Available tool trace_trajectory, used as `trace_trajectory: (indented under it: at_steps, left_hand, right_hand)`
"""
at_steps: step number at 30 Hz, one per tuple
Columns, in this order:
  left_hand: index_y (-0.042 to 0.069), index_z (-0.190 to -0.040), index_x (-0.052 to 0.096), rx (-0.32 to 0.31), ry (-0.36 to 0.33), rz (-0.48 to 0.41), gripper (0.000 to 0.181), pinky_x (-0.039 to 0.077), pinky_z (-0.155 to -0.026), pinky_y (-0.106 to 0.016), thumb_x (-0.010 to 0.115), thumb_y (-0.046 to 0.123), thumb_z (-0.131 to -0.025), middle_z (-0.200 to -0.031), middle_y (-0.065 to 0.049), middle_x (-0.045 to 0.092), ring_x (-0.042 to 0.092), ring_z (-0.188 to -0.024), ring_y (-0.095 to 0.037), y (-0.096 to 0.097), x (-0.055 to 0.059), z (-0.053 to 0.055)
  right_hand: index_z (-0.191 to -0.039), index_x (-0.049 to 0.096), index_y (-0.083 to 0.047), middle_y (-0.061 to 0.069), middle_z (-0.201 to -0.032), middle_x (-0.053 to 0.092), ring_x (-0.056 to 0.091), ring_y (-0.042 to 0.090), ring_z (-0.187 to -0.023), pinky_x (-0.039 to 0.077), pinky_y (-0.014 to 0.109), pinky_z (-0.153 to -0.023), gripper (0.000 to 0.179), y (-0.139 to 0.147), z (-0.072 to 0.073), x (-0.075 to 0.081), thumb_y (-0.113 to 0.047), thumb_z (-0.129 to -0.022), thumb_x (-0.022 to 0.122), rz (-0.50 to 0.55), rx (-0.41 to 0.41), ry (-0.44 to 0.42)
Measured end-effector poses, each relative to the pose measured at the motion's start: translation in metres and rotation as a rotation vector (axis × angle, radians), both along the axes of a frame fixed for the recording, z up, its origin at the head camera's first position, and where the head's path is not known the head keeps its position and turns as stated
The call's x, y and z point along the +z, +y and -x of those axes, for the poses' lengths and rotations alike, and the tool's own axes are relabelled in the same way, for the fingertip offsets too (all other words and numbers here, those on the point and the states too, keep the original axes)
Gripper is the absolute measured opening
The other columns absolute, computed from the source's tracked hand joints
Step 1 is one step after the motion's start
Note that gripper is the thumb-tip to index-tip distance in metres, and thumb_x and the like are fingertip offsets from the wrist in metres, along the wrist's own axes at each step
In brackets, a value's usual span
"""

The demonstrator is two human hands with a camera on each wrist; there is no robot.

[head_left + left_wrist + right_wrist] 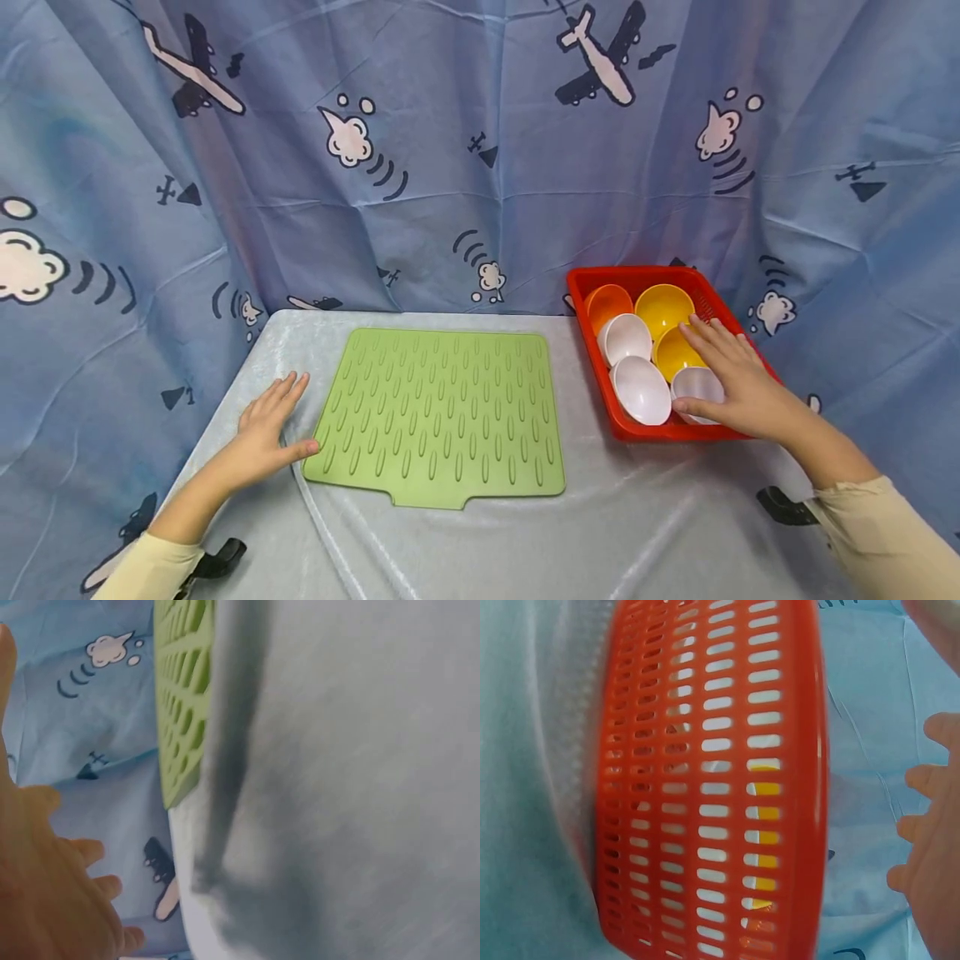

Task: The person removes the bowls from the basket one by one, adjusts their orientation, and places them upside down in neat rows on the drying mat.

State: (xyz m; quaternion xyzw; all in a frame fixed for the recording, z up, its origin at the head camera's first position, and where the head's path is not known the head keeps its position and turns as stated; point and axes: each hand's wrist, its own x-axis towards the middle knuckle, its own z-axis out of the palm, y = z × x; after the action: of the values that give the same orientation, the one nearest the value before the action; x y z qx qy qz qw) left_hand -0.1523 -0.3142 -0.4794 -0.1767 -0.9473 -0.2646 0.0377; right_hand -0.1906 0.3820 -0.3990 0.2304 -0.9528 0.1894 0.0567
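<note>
My left hand [268,432] hovers with spread fingers at the left edge of a green ridged mat [442,408]; it holds nothing. On the right, my right hand [738,383] is held with fingers extended above the front right of a red basket [626,429]. Inside the basket sit an orange bowl [609,304], yellow bowls [664,307] and white bowls [640,390]. The right hand partly covers one white bowl [696,385] and a yellow one. In the right wrist view, the fingers [930,780] stay apart from the slotted basket wall [712,787].
A pale grey cloth [525,550] covers the table under the mat and basket. Behind and at both sides hangs a blue curtain [420,233] with airplane prints. Dark wrist straps [217,560] show near both sleeves.
</note>
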Motion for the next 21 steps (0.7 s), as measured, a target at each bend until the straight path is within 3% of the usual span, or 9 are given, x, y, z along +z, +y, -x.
trace_trajectory:
  at_steps: [7, 14, 21]
  left_hand:
    - [0.007, -0.164, 0.02, 0.009, -0.062, -0.044, 0.113, 0.013, -0.11, -0.078, 0.085, 0.045, -0.079, -0.164, -0.028, 0.024, 0.019, -0.148, -0.055, 0.009, -0.014, -0.007]
    - [0.001, -0.161, 0.026, 0.051, -0.132, -0.058, 0.115, 0.016, -0.112, -0.076, 0.088, 0.048, -0.075, -0.161, -0.029, 0.031, 0.022, -0.148, -0.054, 0.014, -0.026, -0.011]
    - [-0.003, -0.157, 0.032, 0.061, -0.141, -0.092, 0.119, 0.017, -0.112, -0.074, 0.093, 0.046, -0.067, -0.157, -0.031, 0.035, 0.024, -0.144, -0.055, 0.018, -0.029, -0.014]
  right_hand:
    - [-0.165, 0.021, -0.018, 0.02, -0.169, 0.02, 0.009, 0.048, -0.155, -0.007, 0.06, -0.123, 0.111, -0.005, 0.006, -0.006, -0.041, -0.079, 0.087, 0.032, 0.04, -0.045]
    - [-0.164, 0.026, -0.022, 0.019, -0.166, 0.028, 0.016, 0.049, -0.152, 0.004, 0.07, -0.12, 0.111, -0.01, 0.015, -0.012, -0.049, -0.076, 0.087, 0.01, 0.019, -0.135]
    - [-0.157, 0.039, -0.012, 0.024, -0.157, 0.041, 0.023, 0.051, -0.147, 0.015, 0.076, -0.113, 0.106, -0.014, 0.025, -0.015, -0.052, -0.073, 0.088, -0.02, 0.02, -0.204]
